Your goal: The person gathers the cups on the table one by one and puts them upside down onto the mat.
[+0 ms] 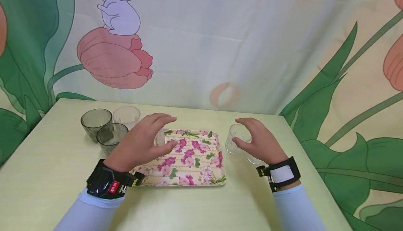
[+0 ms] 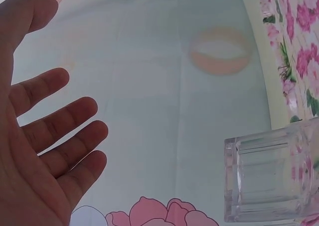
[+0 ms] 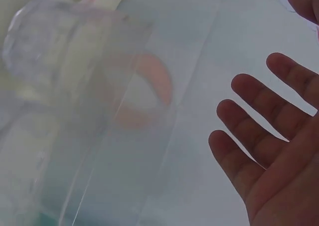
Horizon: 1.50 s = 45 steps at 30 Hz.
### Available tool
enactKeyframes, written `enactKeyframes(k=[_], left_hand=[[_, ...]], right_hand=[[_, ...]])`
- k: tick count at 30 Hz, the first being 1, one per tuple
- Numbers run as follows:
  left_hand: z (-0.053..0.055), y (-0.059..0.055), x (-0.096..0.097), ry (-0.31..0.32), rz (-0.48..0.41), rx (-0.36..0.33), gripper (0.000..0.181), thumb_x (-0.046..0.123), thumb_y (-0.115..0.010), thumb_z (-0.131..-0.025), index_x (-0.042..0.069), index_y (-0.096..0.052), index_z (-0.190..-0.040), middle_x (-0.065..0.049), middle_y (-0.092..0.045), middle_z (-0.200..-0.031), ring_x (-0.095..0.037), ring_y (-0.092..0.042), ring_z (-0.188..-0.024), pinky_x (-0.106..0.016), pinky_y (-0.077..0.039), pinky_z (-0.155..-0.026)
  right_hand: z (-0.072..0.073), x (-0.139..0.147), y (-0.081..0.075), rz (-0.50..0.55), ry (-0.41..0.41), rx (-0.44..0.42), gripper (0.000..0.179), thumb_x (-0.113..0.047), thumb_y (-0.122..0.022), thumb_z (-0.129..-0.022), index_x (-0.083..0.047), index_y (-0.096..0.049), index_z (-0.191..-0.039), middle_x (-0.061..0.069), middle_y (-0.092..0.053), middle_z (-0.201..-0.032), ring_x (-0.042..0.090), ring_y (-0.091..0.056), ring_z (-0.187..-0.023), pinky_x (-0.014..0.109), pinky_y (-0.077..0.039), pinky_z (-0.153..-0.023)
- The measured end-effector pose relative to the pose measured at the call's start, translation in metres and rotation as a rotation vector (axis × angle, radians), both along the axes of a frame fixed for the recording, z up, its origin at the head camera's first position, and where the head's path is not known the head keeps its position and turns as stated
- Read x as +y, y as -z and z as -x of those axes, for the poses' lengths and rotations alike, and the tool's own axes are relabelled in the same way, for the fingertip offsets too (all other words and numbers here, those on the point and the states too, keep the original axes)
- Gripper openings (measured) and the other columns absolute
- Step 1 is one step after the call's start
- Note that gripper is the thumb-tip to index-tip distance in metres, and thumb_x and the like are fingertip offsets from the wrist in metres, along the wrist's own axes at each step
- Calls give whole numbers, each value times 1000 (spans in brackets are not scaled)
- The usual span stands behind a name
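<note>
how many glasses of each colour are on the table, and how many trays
Smoky grey glasses: 2
Clear glasses: 4, one mostly hidden by the right hand in the head view
Floral tray: 1
Total visible: 7

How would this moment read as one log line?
left hand: holds nothing | right hand: holds nothing, near clear glass | another glass: on tray | two dark glasses: left of tray

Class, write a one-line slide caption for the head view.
Left hand and right hand, both empty, above a table with floral tray and glasses.
</note>
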<state>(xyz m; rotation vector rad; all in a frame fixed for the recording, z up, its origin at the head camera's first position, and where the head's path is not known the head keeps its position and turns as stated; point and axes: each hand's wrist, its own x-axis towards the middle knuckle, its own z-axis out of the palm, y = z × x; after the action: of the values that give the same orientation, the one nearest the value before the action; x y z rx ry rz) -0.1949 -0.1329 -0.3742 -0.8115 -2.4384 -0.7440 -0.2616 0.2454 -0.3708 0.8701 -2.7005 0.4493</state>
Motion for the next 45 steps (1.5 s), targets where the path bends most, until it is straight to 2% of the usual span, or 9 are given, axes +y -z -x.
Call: enactKeyframes(k=[9, 14, 27, 37, 45], left_hand=[[3, 0, -5, -3, 5, 28, 63, 38, -75, -86, 11, -55, -139, -8, -57, -138, -26, -52, -130, -45, -47, -107], [2, 0, -5, -4, -4, 7, 63, 38, -76, -86, 12, -55, -139, -8, -57, -138, -26, -52, -130, -46, -47, -107], [0, 1, -5, -11, 1, -1, 63, 40, -75, -87, 13, -55, -140, -6, -57, -139, -25, -51, -131, -45, -47, -107], [-2, -2, -6, -10, -13, 1, 59, 38, -75, -87, 13, -57, -138, -6, -58, -137, -25, -52, -130, -45, -46, -108], [-3, -1, -5, -9, -5, -25, 59, 39, -75, -87, 14, -57, -139, -6, -57, -138, -25, -51, -131, -46, -47, -107]], right_hand=[[11, 42, 15, -71, 97, -48, 68, -45, -71, -89, -9, -51, -143, 13, -56, -140, 34, -49, -132, 53, -42, -109], [11, 54, 20, -69, 120, -66, 68, -46, -71, -89, -8, -52, -142, 16, -56, -139, 36, -50, -130, 55, -44, -107], [18, 69, 34, -104, 173, -142, 76, -52, -72, -87, -10, -48, -145, 17, -54, -140, 38, -49, -130, 57, -44, -105], [26, 70, 40, -115, 182, -134, 78, -56, -70, -87, -10, -48, -145, 18, -53, -140, 38, -50, -129, 58, -46, -103], [28, 72, 47, -117, 205, -172, 80, -60, -69, -86, -11, -48, -146, 18, -54, -141, 39, -50, -130, 59, -46, -103]])
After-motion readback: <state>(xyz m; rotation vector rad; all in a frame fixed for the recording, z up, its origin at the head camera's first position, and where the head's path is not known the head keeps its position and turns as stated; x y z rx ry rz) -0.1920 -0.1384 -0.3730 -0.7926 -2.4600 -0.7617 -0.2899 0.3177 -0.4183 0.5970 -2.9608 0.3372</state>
